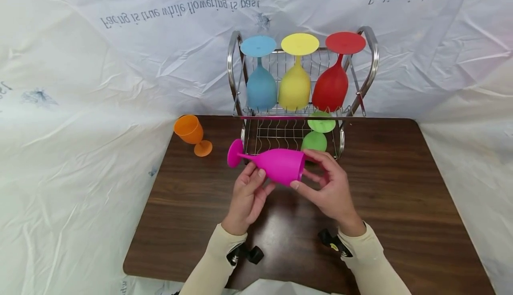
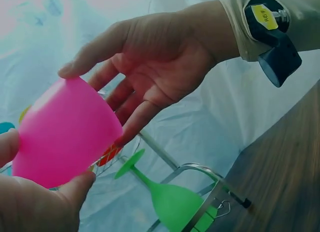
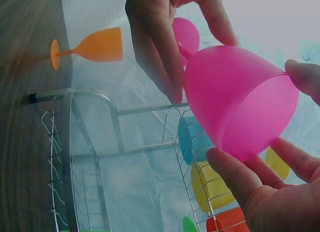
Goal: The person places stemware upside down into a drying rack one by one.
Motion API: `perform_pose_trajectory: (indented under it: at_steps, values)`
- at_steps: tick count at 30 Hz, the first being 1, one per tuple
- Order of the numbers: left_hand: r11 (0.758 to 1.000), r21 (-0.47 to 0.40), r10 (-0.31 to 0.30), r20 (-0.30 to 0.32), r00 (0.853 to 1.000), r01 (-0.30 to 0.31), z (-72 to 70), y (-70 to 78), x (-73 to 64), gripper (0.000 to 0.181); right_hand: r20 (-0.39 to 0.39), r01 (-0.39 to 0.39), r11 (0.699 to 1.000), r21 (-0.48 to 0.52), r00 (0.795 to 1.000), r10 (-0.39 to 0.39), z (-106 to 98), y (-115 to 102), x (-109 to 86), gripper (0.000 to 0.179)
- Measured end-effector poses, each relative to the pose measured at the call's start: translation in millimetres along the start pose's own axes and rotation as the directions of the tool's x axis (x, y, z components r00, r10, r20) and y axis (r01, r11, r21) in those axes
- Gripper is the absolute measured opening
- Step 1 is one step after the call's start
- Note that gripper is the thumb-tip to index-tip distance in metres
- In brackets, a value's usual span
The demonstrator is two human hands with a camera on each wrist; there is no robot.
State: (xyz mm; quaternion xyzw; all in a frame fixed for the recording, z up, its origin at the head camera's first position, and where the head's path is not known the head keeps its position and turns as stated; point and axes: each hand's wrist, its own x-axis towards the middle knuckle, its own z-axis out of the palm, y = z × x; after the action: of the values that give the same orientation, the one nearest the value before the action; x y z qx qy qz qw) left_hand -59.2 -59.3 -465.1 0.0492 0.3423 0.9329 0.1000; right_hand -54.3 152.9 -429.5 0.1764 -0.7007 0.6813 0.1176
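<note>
A pink goblet (image 1: 278, 163) lies sideways in the air between both hands, its round foot toward the left and its mouth toward the right. My left hand (image 1: 246, 197) holds it from below where the bowl narrows into the stem, thumb on the near side. At the rim, my right hand (image 1: 330, 188) grips with the thumb at the near edge and fingers on the far edge. The right wrist view looks into the goblet's open bowl (image 3: 260, 117). Just behind the hands, a green goblet (image 1: 314, 141) sits upside down in the rack's lower tier.
A two-tier metal dish rack (image 1: 374, 63) stands at the table's back edge. Upside down on its upper tier are blue (image 1: 262, 88), yellow (image 1: 294, 88) and red (image 1: 330, 88) goblets. An orange goblet (image 1: 189, 130) stands upright at the back left of the wooden table (image 1: 401, 188).
</note>
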Motion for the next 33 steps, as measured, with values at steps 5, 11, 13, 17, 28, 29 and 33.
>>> perform_pose_trajectory:
  at_steps: [5, 11, 13, 17, 28, 29, 33]
  values:
    - [0.999, -0.040, 0.003, 0.030, 1.000, -0.002, -1.6, -0.9, 3.5, 0.045, -0.003, -0.016, 0.999, 0.048, 1.000, 0.016, 2.9, 0.3, -0.9, 0.075]
    - [0.999, -0.044, -0.010, 0.034, 0.999, 0.011, -5.7, -2.5, 6.5, 0.043, 0.002, -0.010, 0.998, 0.055, 1.000, 0.010, 2.6, 7.9, -2.3, 0.074]
    - [0.999, -0.044, -0.012, 0.034, 0.999, 0.014, -6.5, -3.1, 7.8, 0.043, 0.006, -0.007, 0.999, 0.053, 1.000, 0.007, 1.7, 10.1, -1.9, 0.073]
    - [0.999, -0.036, 0.002, 0.033, 0.999, -0.001, -7.3, -3.1, 11.0, 0.042, 0.020, -0.004, 0.999, 0.050, 1.000, 0.003, -0.3, 12.7, 0.1, 0.074]
    - [0.973, 0.162, 0.176, -0.062, 0.983, -0.164, -6.4, 4.0, 26.4, 0.054, 0.021, -0.005, 0.999, -0.046, 1.000, 0.006, -15.0, 15.0, 5.9, 0.073]
    - [0.957, 0.228, 0.201, -0.068, 0.977, -0.181, -6.8, 5.2, 28.2, 0.056, 0.012, -0.010, 0.998, -0.062, 1.000, 0.011, -17.1, 15.8, 6.0, 0.072]
    - [0.833, 0.503, 0.287, -0.039, 0.957, -0.230, -8.4, 10.3, 36.4, 0.058, -0.038, -0.052, 0.993, -0.105, 0.998, 0.048, -24.8, 20.9, 5.6, 0.064]
